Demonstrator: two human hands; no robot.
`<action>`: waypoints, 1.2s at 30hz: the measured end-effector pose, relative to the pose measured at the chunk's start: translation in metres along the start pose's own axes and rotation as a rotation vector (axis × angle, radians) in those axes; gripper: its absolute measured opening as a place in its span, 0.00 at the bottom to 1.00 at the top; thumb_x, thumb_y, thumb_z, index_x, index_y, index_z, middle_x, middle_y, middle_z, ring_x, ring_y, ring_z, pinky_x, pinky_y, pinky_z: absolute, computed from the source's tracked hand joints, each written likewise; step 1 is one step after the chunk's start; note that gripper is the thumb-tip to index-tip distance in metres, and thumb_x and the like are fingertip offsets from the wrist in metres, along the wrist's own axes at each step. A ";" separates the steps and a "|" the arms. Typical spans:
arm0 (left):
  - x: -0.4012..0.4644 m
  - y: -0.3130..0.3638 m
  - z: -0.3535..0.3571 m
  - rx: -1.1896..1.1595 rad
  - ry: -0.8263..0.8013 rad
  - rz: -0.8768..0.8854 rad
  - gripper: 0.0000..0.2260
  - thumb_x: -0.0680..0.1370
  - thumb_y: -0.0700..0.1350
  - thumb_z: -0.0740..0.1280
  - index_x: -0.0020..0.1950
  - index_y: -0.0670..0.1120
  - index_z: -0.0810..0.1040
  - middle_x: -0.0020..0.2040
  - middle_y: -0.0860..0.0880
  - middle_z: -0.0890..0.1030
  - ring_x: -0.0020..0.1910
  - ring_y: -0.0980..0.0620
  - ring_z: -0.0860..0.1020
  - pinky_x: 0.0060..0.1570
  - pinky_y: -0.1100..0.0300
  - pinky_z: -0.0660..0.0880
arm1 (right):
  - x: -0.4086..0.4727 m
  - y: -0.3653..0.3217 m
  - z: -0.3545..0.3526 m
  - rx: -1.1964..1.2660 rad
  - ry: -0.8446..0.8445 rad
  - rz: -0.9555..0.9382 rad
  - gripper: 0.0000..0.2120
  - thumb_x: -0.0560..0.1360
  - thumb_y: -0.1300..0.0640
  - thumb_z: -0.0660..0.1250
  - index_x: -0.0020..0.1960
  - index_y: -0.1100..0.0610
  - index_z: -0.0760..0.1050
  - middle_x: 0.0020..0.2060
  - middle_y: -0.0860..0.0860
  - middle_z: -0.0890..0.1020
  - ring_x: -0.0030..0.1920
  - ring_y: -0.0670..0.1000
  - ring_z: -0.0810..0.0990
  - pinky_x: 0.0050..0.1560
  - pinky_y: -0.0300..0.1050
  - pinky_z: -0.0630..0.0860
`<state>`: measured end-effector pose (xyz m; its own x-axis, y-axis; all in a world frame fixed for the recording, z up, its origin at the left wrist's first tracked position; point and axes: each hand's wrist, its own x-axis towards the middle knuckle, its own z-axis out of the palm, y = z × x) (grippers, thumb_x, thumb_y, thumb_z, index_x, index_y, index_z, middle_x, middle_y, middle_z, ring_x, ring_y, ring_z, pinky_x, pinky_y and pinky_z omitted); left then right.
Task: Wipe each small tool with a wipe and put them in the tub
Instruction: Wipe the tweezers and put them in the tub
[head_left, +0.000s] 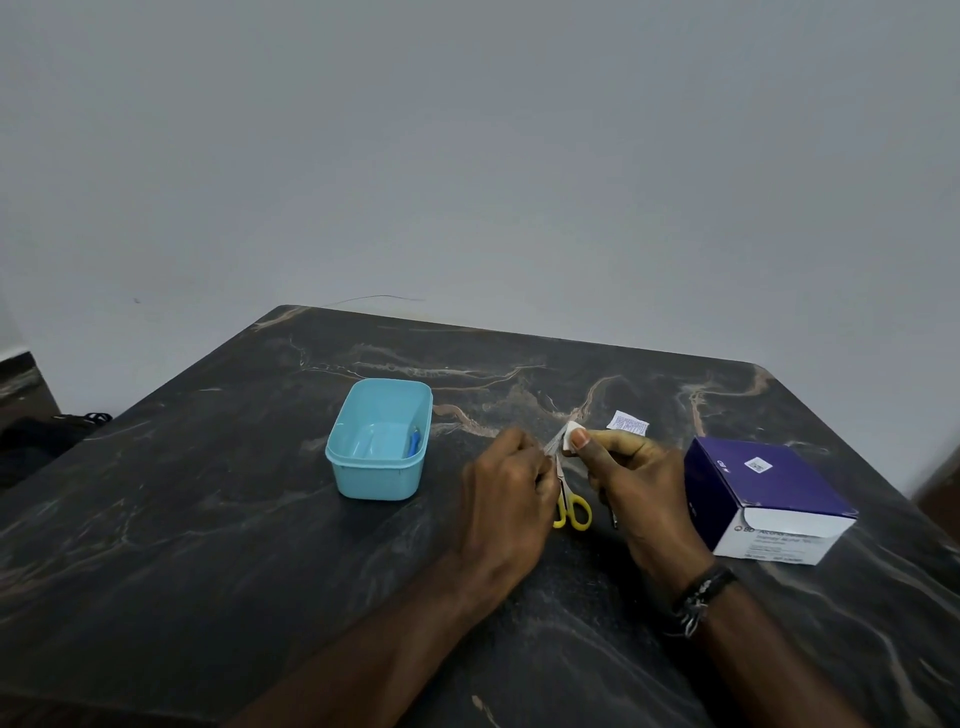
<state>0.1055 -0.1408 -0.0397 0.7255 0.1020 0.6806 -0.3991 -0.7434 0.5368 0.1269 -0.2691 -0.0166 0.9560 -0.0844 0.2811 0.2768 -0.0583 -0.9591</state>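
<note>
The scissors (563, 486), small with yellow handle loops, sit between your two hands near the middle of the dark marbled table (208, 519). In the head view, your left hand (506, 483) curls around the tool at about its midpoint, with the yellow loops poking out below your knuckles and the metal blades pointing up and away from you. Your right hand (631, 467) pinches a folded white wipe (571, 435) between thumb and fingers, and the wipe is pressed against the blades close to their tips. A dark braided band (701, 597) circles your right wrist.

The tub (379, 439), light blue and rectangular, stands on the table to the left of your hands, near but not touching them. Inside it, against the right wall, lies a small blue item (414, 441); what it is cannot be made out.

Just beyond your right hand a torn white sachet (628, 422) with printed text lies flat on the table. To the right of your right hand stands a purple and white box (763, 499), its open flap end facing you. A thin dark object peeks out just below your right palm, too hidden to identify.
</note>
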 end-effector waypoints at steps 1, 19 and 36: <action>0.000 0.000 0.000 -0.001 -0.003 -0.008 0.07 0.71 0.38 0.72 0.33 0.43 0.78 0.36 0.51 0.74 0.31 0.56 0.71 0.29 0.60 0.69 | 0.000 0.000 0.000 -0.010 -0.005 -0.010 0.07 0.74 0.60 0.71 0.43 0.65 0.83 0.26 0.46 0.81 0.25 0.39 0.76 0.28 0.29 0.70; 0.000 -0.009 0.013 -0.371 -0.046 -0.061 0.03 0.73 0.42 0.70 0.40 0.44 0.80 0.37 0.50 0.80 0.32 0.53 0.80 0.32 0.52 0.79 | 0.005 0.006 -0.005 0.075 0.149 0.028 0.11 0.75 0.59 0.70 0.51 0.68 0.82 0.20 0.42 0.76 0.21 0.39 0.71 0.24 0.29 0.67; -0.003 -0.002 0.012 -0.654 -0.242 -0.282 0.03 0.77 0.40 0.69 0.44 0.42 0.80 0.37 0.44 0.85 0.36 0.49 0.85 0.40 0.44 0.82 | 0.007 0.004 -0.009 0.187 0.062 0.190 0.15 0.75 0.56 0.69 0.52 0.69 0.80 0.22 0.48 0.72 0.21 0.42 0.67 0.22 0.34 0.66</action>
<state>0.1109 -0.1472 -0.0487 0.9225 0.0258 0.3851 -0.3766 -0.1583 0.9128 0.1335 -0.2788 -0.0179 0.9863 -0.1373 0.0916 0.1119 0.1481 -0.9826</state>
